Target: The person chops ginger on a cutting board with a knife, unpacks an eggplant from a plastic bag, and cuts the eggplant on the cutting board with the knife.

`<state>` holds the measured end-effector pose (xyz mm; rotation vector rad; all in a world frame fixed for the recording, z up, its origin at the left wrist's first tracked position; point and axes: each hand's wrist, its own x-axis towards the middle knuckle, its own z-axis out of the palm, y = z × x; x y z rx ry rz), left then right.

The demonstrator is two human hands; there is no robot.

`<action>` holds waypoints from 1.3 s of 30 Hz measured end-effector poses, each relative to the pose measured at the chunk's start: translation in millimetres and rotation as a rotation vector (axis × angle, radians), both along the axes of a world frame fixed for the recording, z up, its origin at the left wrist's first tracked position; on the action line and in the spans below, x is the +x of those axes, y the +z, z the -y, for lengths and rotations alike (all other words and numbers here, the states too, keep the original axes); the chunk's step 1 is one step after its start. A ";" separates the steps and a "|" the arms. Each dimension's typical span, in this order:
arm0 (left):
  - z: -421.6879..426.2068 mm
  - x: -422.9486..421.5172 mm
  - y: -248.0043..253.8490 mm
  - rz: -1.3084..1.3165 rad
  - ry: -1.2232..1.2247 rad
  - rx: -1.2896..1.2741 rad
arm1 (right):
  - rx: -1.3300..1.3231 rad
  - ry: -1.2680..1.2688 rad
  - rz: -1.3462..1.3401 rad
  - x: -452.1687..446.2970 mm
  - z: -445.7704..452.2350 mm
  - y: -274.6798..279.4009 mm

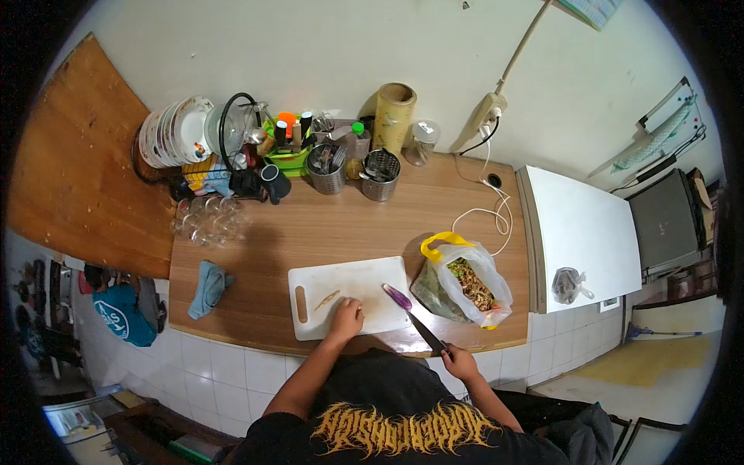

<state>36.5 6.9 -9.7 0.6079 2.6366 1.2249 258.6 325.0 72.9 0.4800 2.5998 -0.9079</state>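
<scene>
On the wooden table lies a white cutting board (353,275). My left hand (348,316) rests on it with the fingers curled; whatever they hold, if anything, is too small to make out. A thin pale piece (328,300) lies just left of those fingers. A purple vegetable (397,296) sits at the board's right edge, beside the tip of the knife (425,332). My right hand (457,362) is closed round the knife's handle at the table's front edge. Right of the board stands a plastic bag (484,267) holding chopped food.
A blue cloth (209,288) lies left. Upside-down glasses (208,220), plates (177,132), metal utensil holders (380,184) and a bamboo container (394,116) stand along the back. A white cable (505,213) curls at the right, near a white appliance (581,232).
</scene>
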 end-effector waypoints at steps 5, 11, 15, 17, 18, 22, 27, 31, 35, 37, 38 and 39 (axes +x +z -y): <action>1.1 4.9 4.1 0.039 0.019 0.038 | -0.081 0.001 0.078 -13.5 5.2 -2.5; 2.4 15.4 -10.7 0.162 0.086 0.134 | -0.147 0.044 -0.053 -24.8 27.2 -26.8; 7.5 16.2 -8.2 0.234 0.102 0.201 | -0.142 0.047 -0.090 -40.2 51.5 -28.0; 11.1 15.6 -4.8 0.213 0.085 0.113 | -0.157 0.019 -0.082 -51.4 64.8 -23.0; 13.0 16.0 -4.8 0.189 0.072 0.031 | -0.181 0.024 -0.087 -57.6 71.1 -20.5; 17.3 16.7 -7.6 0.224 0.136 0.064 | -0.203 0.034 -0.090 -71.1 97.9 -38.6; 21.1 13.2 -8.2 0.261 0.076 0.117 | -0.194 0.014 -0.067 -88.8 129.4 -50.1; 21.3 9.6 -11.8 0.261 0.042 0.117 | -0.210 0.001 -0.100 -99.6 144.9 -49.6; 18.6 11.5 -24.8 0.257 0.076 0.093 | -0.198 0.015 -0.106 -108.0 154.5 -47.7; 15.6 15.0 -27.8 0.260 0.108 0.111 | -0.171 0.023 -0.071 -112.3 158.3 -49.1; 14.1 17.2 -29.3 0.325 0.140 0.141 | -0.167 0.023 -0.069 -113.6 159.6 -49.6; 11.3 18.7 -27.1 0.390 0.174 0.171 | -0.174 0.016 -0.077 -114.7 160.4 -49.4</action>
